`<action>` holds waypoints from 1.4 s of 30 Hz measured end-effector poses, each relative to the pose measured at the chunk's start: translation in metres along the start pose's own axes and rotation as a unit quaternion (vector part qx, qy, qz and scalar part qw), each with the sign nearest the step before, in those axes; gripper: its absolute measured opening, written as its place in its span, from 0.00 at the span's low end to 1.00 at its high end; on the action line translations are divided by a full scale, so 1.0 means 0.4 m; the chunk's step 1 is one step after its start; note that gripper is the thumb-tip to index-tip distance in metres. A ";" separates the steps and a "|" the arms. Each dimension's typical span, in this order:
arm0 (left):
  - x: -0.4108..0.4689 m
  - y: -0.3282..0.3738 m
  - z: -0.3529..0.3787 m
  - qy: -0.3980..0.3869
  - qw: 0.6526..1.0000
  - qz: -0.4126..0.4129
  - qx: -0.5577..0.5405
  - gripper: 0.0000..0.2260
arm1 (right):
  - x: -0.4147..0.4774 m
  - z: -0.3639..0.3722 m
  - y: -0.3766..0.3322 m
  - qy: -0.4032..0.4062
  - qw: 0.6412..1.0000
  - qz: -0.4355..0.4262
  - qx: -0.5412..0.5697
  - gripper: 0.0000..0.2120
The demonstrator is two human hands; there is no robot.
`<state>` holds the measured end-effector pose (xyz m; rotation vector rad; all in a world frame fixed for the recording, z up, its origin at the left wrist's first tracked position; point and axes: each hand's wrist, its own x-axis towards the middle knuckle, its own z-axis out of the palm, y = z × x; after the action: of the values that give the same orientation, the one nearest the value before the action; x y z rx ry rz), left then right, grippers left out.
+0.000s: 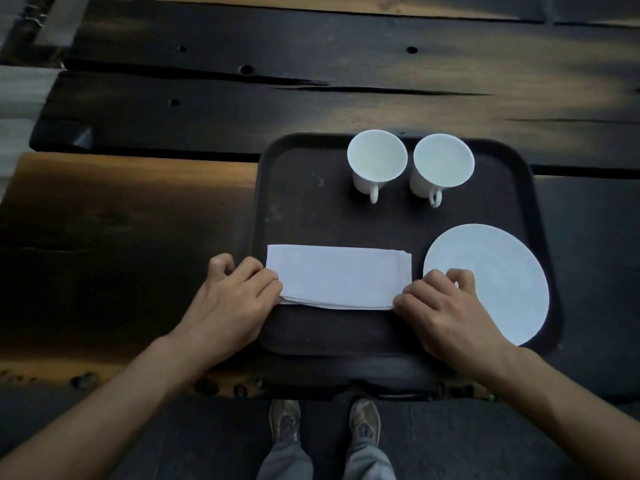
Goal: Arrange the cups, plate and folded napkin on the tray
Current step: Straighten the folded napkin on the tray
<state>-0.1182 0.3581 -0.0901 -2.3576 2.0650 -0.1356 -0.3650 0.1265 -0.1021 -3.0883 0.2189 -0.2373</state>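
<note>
A dark rectangular tray (298, 209) lies on the wooden table. Two white cups stand upright side by side at its far edge, the left cup (375, 161) and the right cup (441, 164), handles pointing toward me. A white plate (502, 271) rests in the tray's near right corner. The folded white napkin (337, 275) lies flat in the near left part of the tray. My left hand (232, 299) pinches the napkin's near left corner. My right hand (446, 306) pinches its near right corner and partly covers the plate's left rim.
The dark, worn wooden table (242, 109) has cracks and holes, with bare planks beyond and to the left of the tray. Its near edge runs just below the tray. My shoes (325, 424) stand on the floor below.
</note>
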 end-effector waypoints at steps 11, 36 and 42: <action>-0.016 0.024 0.001 0.009 0.999 -0.037 0.002 0.13 | -0.034 0.007 -0.013 0.032 0.998 0.032 0.043 0.10; 0.527 0.384 -0.006 -0.074 0.936 -0.301 -0.165 0.12 | -0.274 -0.105 0.253 -0.096 0.844 0.489 0.197 0.11; 0.495 0.384 -0.003 -0.057 0.919 -0.338 -0.194 0.11 | -0.262 -0.101 0.279 -0.087 0.826 0.489 0.266 0.08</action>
<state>-0.2448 0.1416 -0.0859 -3.1247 1.2241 0.4434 -0.4891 0.0302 -0.0832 -2.0710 1.3722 0.0360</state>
